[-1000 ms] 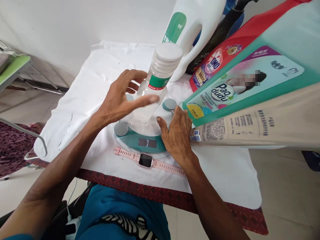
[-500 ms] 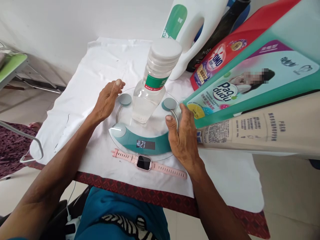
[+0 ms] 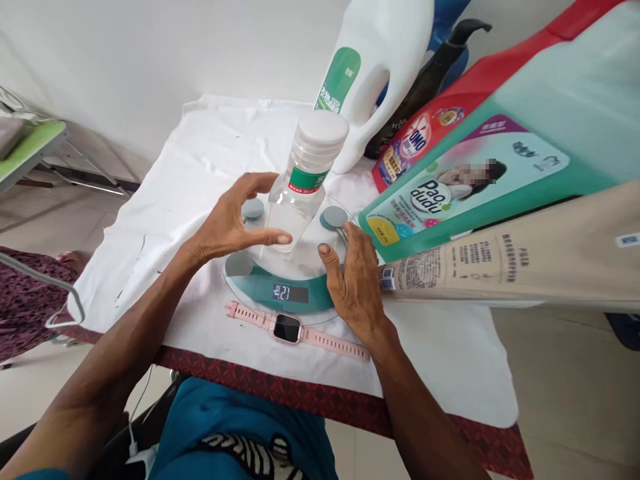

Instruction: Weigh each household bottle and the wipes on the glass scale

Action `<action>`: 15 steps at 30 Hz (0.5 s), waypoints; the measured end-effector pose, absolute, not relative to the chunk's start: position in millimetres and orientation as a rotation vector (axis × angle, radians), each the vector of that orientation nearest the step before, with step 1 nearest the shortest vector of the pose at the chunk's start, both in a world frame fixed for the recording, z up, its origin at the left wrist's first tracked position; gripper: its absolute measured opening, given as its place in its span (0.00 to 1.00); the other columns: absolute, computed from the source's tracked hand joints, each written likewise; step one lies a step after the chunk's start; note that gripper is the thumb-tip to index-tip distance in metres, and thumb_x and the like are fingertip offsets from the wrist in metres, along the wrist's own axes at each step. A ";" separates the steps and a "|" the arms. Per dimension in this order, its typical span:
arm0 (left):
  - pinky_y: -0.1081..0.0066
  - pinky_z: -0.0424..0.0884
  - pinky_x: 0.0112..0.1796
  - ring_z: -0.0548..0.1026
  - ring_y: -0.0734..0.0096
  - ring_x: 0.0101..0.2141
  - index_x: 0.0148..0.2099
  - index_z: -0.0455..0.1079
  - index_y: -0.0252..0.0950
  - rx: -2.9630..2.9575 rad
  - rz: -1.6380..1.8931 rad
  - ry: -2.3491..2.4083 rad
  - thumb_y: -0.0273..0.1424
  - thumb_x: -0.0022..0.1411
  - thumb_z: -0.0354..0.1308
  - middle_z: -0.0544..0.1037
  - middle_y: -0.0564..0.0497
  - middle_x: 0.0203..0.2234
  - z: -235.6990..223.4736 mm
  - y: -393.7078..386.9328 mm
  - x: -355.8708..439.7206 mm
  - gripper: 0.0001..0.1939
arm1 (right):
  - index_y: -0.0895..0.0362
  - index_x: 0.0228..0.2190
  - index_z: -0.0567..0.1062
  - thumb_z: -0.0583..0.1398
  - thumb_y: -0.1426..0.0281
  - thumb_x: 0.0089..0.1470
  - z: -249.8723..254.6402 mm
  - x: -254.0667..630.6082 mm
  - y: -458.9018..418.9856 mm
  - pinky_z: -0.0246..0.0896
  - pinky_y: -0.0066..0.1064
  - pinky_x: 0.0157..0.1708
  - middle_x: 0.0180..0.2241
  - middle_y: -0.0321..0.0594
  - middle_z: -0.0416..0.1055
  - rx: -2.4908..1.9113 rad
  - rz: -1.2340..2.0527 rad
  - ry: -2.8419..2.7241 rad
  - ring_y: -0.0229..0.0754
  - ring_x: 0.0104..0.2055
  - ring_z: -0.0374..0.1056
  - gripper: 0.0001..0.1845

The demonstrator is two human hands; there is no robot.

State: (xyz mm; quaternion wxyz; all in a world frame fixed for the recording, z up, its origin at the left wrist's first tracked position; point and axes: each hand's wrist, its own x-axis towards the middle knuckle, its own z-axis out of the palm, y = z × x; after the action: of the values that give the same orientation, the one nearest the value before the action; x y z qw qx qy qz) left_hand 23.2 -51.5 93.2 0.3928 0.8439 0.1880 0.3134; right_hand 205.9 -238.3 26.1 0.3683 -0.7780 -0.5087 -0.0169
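A clear plastic bottle [image 3: 305, 207] with a white cap and a green-and-red label stands on a round glass scale [image 3: 250, 283]. The scale's small display [image 3: 290, 293] is lit with digits. My left hand [image 3: 235, 217] is open around the bottle's left side, thumb across its front and fingertips partly hidden at its far side; whether it touches cannot be made out. My right hand [image 3: 355, 283] rests at the scale's right edge, thumb and fingers apart, holding nothing. Just in front of the scale lies a pink-strapped watch [image 3: 287, 328], stretched flat on the white cloth.
Crowding the right are a green Paodudu bottle [image 3: 400, 213], a beige pack [image 3: 480, 257], a red OMO bottle [image 3: 425, 127] and a black pump bottle [image 3: 425, 87]. A white handled jug [image 3: 395, 40] stands behind. White cloth [image 3: 165, 180] covers the table; a green-topped table [image 3: 35, 150] is at left.
My left hand drew away leftward from the bottle, then came back around it. The display went from an unclear reading to lit digits that hold. My right hand stayed at the scale's edge.
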 end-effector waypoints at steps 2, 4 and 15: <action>0.54 0.77 0.54 0.80 0.50 0.53 0.61 0.75 0.38 2.173 0.753 0.474 0.55 0.49 0.78 0.82 0.41 0.55 93.9 -53.6 27.8 0.42 | 0.63 0.66 0.67 0.46 0.39 0.71 25.7 204.0 -239.4 0.60 0.63 0.70 0.66 0.63 0.69 -1.998 -0.053 -1.304 0.63 0.71 0.65 0.44; 0.57 0.77 0.47 0.81 0.54 0.45 0.55 0.76 0.37 2.180 0.693 0.484 0.52 0.49 0.79 0.84 0.43 0.48 96.4 -55.3 31.2 0.37 | 0.62 0.66 0.67 0.47 0.40 0.71 24.1 201.6 -240.8 0.61 0.63 0.69 0.66 0.62 0.70 -1.992 -0.063 -1.290 0.64 0.70 0.65 0.43; 0.64 0.71 0.38 0.76 0.63 0.37 0.39 0.72 0.38 1.961 0.880 0.833 0.45 0.46 0.81 0.80 0.51 0.36 110.4 21.6 79.8 0.27 | 0.55 0.68 0.65 0.51 0.44 0.72 1.0 209.8 -244.3 0.62 0.68 0.64 0.65 0.56 0.72 -1.949 -0.193 -1.352 0.67 0.67 0.68 0.36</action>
State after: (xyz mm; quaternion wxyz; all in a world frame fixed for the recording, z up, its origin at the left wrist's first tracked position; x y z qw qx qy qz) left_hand 79.8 21.6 110.4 0.4059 0.7773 0.3304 0.3490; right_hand 209.8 -244.3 1.0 0.3717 -0.7603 -0.5274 -0.0752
